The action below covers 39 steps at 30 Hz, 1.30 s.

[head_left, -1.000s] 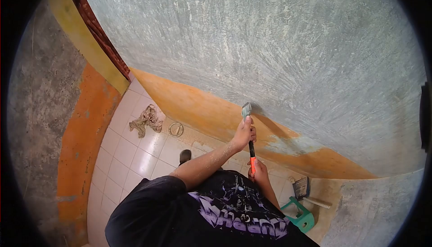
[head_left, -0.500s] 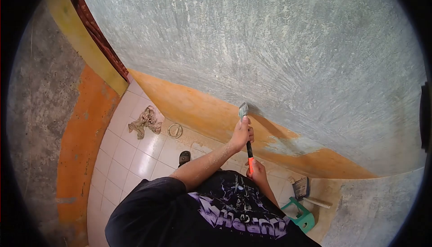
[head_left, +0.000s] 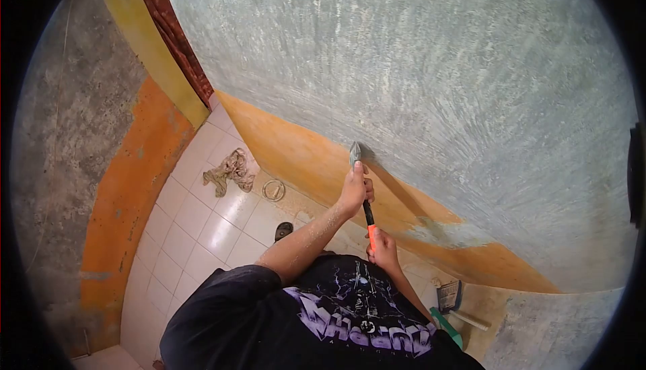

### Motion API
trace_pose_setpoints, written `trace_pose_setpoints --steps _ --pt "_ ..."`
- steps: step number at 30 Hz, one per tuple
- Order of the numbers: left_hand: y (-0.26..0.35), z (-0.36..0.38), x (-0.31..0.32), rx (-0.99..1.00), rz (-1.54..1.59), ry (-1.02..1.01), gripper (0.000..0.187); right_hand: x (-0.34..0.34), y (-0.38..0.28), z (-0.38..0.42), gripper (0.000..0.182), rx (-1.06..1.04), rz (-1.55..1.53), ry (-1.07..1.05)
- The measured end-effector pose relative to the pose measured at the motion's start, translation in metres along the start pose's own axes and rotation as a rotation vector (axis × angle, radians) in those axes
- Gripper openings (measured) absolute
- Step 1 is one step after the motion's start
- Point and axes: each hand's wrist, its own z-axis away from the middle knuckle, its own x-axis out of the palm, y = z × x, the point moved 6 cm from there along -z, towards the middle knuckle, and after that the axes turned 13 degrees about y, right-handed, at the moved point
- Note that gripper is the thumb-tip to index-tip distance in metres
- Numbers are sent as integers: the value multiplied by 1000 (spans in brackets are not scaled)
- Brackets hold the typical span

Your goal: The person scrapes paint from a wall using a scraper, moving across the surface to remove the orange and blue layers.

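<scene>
My left hand (head_left: 353, 193) is wrapped around the upper shaft of a scraper-like hand tool, close below its grey, pointed head (head_left: 355, 152). Lower down, my right hand (head_left: 384, 249) grips the orange end of the handle (head_left: 371, 234). Between the hands a black stretch of shaft (head_left: 367, 212) shows. The tool's head lies right at the grey wall (head_left: 377, 67), near the border with its orange lower band (head_left: 296, 144). Pale dust specks my left forearm.
On the tiled floor (head_left: 195, 222) lie a crumpled cloth (head_left: 232, 172), a ring-shaped item (head_left: 274, 190) and pale debris. A dark sandal (head_left: 283, 230) shows beside my left arm. To the right are a green plastic stool (head_left: 447, 327) and a dark basket-like item (head_left: 449, 296).
The tool's head has moved left and upward along the wall with both hands still on it. The view has shifted, and less of the green stool shows.
</scene>
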Motion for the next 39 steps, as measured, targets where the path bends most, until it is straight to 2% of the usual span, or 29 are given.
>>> trace_pose_setpoints --steps 16,25,34,39 --pt "16 9 -7 -172 -10 -188 46 21 10 14 45 -92 -85 95" --pt "43 2 -22 -76 -56 -163 47 48 5 6 45 -149 -19 130" --pt "45 -5 -32 -87 -77 -179 47 64 11 4 42 -147 -84 163" --pt "43 -4 -31 -108 -58 -161 46 67 -2 18 43 -33 -78 162"
